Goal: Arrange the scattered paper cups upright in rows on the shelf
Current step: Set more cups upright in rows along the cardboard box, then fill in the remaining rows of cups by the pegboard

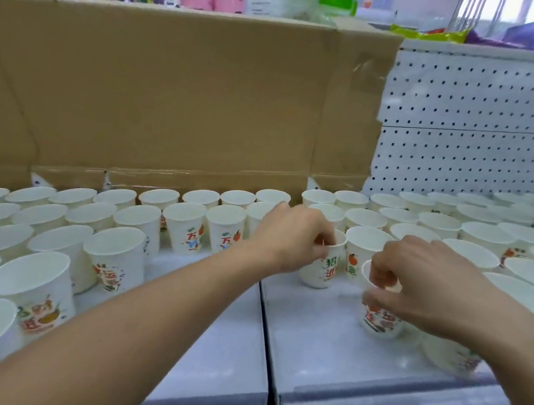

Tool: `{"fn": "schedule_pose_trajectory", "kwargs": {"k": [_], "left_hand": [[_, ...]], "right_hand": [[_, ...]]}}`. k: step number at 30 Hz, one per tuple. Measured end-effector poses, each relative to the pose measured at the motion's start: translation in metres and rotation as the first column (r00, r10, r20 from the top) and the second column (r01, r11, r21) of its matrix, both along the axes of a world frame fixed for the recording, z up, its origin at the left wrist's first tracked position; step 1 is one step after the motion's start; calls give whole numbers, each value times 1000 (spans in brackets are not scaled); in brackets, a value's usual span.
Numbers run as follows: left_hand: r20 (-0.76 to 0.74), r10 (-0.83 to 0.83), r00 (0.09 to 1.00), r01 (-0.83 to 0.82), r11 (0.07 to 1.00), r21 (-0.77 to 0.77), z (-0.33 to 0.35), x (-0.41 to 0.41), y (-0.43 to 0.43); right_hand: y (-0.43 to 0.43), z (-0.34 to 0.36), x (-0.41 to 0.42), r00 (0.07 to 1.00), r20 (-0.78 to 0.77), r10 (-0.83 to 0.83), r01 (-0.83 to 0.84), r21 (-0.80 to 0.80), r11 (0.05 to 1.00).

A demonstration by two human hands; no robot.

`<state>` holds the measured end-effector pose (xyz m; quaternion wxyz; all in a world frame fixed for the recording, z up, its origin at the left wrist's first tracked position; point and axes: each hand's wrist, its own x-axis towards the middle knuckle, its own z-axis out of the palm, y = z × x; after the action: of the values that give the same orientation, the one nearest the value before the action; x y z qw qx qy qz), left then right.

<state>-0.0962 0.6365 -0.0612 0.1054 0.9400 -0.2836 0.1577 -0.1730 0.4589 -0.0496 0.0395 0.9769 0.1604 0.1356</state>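
Many white paper cups with coloured print stand upright in rows on the grey-white shelf (317, 341). My left hand (291, 237) pinches the rim of one upright cup (321, 273) at the shelf's middle, its base on the shelf. My right hand (419, 287) grips the rim of another upright cup (379, 319) a little nearer and to the right, fingers curled over its mouth. A printed cup (360, 251) stands just behind, between the two hands. Rows of cups fill the left side (38, 286) and the right back (482, 234).
A flattened cardboard sheet (171, 91) leans against the back on the left; white pegboard (491, 128) backs the right. A dark seam (267, 344) divides two shelf panels. Plush toys and green packets sit above. Another cup (450, 356) stands under my right wrist.
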Motion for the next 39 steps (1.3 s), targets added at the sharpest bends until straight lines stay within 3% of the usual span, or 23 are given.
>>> {"fn": "schedule_pose_trajectory", "kwargs": {"k": [3,7,13,20,30,39], "left_hand": [[-29,0,1000,-2,996,-94,12,-27,28],[-91,40,995,-61,970,-235,41,-81,105],[-163,221,962,-253,943,-215,60,-141,198],[-134,352,927,-354,935,6,30,-140,216],[-39,314,949,-295,923,248,27,-137,223],[-88,254,963,-238,957,167,26,-135,222]], "right_hand": [[12,-2,-4,995,77,70,-70,-4,998],[38,-4,-2,947,123,297,-321,289,902],[101,-11,-6,861,143,488,-499,416,760],[144,-22,-14,827,67,558,-531,420,736],[144,-27,-28,843,47,536,-503,423,754],[146,-30,-34,826,81,557,-533,433,727]]}}
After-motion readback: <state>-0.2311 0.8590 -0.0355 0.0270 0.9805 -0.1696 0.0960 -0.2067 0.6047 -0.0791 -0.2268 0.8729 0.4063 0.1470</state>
